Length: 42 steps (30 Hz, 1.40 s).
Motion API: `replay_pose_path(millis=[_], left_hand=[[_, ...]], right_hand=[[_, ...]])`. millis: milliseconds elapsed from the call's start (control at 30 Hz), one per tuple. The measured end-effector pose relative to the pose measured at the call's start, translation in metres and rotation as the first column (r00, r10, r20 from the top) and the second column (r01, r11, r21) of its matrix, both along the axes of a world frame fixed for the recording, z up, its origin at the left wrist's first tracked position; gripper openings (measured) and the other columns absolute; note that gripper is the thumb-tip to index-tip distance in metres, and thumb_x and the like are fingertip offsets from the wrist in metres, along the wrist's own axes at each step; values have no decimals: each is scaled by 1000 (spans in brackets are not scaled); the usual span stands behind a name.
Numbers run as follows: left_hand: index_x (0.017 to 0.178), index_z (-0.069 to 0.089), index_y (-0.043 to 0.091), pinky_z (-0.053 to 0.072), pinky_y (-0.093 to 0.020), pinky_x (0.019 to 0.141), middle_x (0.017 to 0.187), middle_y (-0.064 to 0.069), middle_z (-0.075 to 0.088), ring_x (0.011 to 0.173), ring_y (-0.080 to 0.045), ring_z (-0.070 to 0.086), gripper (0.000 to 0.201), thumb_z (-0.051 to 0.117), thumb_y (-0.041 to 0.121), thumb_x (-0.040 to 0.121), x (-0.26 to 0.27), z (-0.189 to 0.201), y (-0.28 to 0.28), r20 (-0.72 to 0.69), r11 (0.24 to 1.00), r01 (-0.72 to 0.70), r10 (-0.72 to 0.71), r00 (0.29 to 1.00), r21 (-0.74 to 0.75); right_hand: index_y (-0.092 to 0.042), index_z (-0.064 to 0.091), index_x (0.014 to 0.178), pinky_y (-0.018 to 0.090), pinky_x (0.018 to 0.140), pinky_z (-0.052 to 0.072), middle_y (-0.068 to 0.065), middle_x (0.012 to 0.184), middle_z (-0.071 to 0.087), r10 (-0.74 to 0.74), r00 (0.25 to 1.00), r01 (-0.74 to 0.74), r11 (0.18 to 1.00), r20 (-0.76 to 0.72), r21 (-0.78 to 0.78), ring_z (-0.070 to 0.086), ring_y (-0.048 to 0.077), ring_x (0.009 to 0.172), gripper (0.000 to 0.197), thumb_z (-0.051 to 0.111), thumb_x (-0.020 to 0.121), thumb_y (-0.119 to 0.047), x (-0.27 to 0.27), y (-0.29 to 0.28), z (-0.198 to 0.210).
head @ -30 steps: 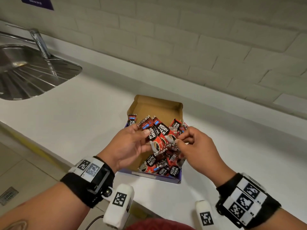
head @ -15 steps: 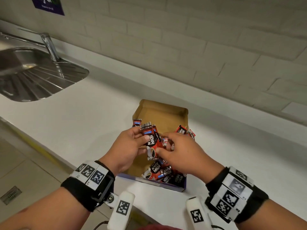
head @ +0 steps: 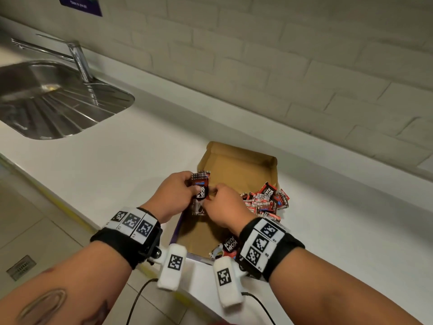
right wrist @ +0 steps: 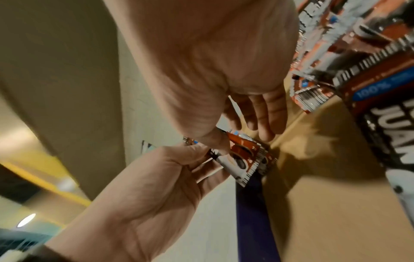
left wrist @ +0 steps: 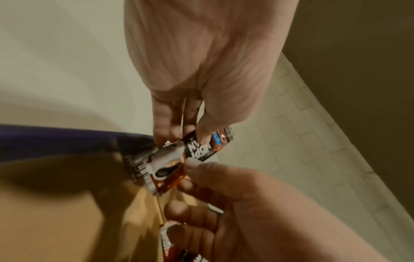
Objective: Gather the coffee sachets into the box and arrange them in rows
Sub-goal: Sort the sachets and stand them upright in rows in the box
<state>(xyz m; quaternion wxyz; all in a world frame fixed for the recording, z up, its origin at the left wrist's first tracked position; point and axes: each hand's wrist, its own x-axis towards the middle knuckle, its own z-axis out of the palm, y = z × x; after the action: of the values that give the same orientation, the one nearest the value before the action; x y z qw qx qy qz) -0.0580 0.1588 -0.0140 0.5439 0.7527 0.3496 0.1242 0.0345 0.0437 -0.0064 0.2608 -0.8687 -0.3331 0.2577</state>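
An open cardboard box [head: 236, 170] with purple outer walls lies on the white counter. Over its left wall my left hand [head: 194, 186] grips a small upright stack of red-and-black coffee sachets [head: 201, 189] between thumb and fingers. My right hand [head: 212, 194] pinches the same stack from the right, its thumb on the front sachet [left wrist: 179, 159]. The stack's lower edge is close to the box's left wall [right wrist: 253, 203]. A loose pile of sachets [head: 264, 202] lies jumbled along the box's right side. One sachet [head: 229, 247] lies at the near end.
A steel sink [head: 46, 106] with a faucet [head: 79, 59] is set into the counter [head: 117, 165] at far left. A brick wall [head: 281, 66] runs behind the box. The counter's front edge [head: 70, 214] drops to a tiled floor at near left.
The fanned sachets have been drawn into a tight stack. Both hands have carried it from over the box's middle to its left wall, and the right hand has closed in on it.
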Motion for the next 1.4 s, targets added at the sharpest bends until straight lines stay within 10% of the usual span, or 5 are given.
replay_pose_path(millis=[167,300,700,1400], left_hand=[[108,68,14,48,-20,67,98,-5,72,85,-18,67,14,62,9,96,9,-11,11,-81,993,55,-46,996,108],[108,66,19,58,-34,76,98,-3,72,81,-22,71,15,62,10,96,16,-19,17,-102,989,54,-40,994,138],[125,62,18,51,-28,86,113,3,68,92,-15,66,37,73,16,89,25,-38,25,-90,975,-64,85,992,212],[131,60,15,44,-30,89,122,-12,68,110,-29,62,31,48,15,102,27,-35,17,-285,952,188,-116,952,242]], right_hand=[[-15,68,101,30,64,51,4,92,70,-27,994,10,987,-108,-158,66,21,78,24,69,87,-34,5,17,-21],[-13,69,96,30,66,49,7,92,70,-18,995,-4,977,-101,-211,67,24,83,15,66,90,-26,9,26,-30],[-9,68,111,34,80,52,13,112,71,120,986,-95,974,112,-205,67,33,103,22,55,98,-22,6,40,-45],[-4,57,118,35,79,54,15,115,67,169,969,-129,967,179,-219,68,33,105,28,55,94,-17,16,42,-60]])
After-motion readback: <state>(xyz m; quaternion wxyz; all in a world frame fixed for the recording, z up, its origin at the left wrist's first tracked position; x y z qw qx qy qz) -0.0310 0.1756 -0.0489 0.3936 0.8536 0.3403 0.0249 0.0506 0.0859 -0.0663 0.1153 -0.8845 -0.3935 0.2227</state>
